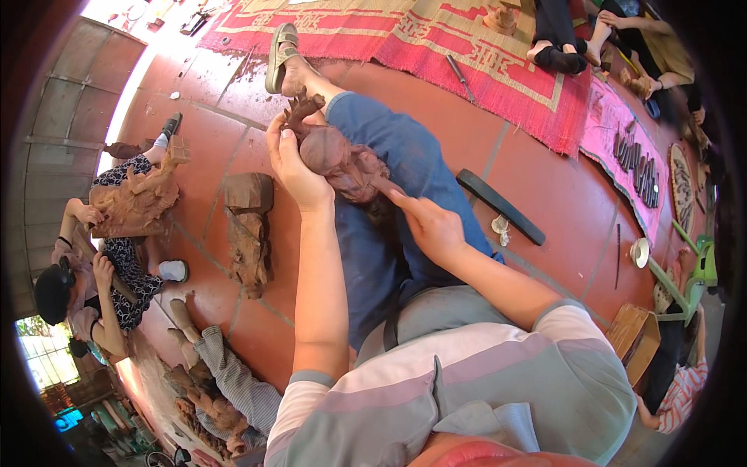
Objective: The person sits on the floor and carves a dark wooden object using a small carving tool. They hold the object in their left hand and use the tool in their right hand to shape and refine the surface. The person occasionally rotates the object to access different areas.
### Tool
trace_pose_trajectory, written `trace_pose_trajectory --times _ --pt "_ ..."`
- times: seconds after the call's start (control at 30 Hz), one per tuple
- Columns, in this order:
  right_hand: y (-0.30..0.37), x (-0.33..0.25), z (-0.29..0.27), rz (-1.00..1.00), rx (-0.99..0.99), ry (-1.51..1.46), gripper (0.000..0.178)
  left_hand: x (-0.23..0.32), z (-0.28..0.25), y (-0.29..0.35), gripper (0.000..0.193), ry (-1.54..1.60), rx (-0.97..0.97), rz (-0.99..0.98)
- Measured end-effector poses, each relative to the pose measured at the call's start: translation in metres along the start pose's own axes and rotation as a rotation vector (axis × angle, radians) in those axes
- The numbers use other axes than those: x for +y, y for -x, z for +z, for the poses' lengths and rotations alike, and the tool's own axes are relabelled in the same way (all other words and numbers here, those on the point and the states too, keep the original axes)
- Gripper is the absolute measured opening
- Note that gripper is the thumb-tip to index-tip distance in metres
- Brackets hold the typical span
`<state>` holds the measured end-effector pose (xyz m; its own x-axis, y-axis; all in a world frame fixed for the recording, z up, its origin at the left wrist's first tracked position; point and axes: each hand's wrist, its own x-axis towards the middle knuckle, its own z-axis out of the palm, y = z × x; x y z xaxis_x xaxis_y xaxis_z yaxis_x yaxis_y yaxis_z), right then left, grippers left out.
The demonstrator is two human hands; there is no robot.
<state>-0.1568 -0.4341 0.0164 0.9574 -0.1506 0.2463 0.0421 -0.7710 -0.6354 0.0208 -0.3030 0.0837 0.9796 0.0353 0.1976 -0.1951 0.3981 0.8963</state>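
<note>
A reddish-brown carved figure [327, 149], apparently wood, with a rounded head and a gnarled upper end, rests tilted over my blue-trousered knees. My left hand [302, 177] is wrapped around its left side, thumb up against the gnarled part. At the figure's lower right end is my right hand [432, 227], its index finger stretched toward a brown strip there and the other fingers curled under. Whether that strip is part of the carving or a separate piece, I cannot tell. What the curled fingers hold, if anything, is hidden.
A partly carved block [247, 233] lies on the tiles to my left. To my right are a dark bar [500, 206] and a chisel-like tool [461, 78]. Tools line a pink cloth [603, 132] beside a red mat [513, 101]. Another person [101, 272] works at left.
</note>
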Motion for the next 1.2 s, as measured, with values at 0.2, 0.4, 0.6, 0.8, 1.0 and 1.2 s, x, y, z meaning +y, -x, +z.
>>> trace_pose_trajectory --times 0.2,0.4,0.6,0.8,1.0,1.2 --pt "-0.004 -0.013 -0.017 0.157 0.233 -0.501 0.038 -0.002 0.004 0.004 0.033 -0.027 -0.007 0.018" --pt "-0.075 -0.039 0.002 -0.014 0.370 -0.483 0.024 0.000 0.006 0.009 0.034 -0.062 0.048 0.037" --pt "-0.052 -0.019 0.029 -0.028 0.382 -0.529 0.022 0.002 0.002 0.021 0.045 -0.211 0.141 0.171" --pt "-0.101 -0.038 0.026 -0.012 0.363 -0.614 0.018 0.007 0.002 0.020 0.072 -0.576 0.116 0.395" --pt "-0.089 -0.018 0.028 -0.039 0.344 -0.608 0.015 0.013 0.000 0.020 0.073 -0.562 0.026 0.304" --pt "-0.104 -0.019 0.029 -0.109 0.303 -0.637 0.016 0.010 -0.007 0.019 0.075 -0.387 0.045 0.154"
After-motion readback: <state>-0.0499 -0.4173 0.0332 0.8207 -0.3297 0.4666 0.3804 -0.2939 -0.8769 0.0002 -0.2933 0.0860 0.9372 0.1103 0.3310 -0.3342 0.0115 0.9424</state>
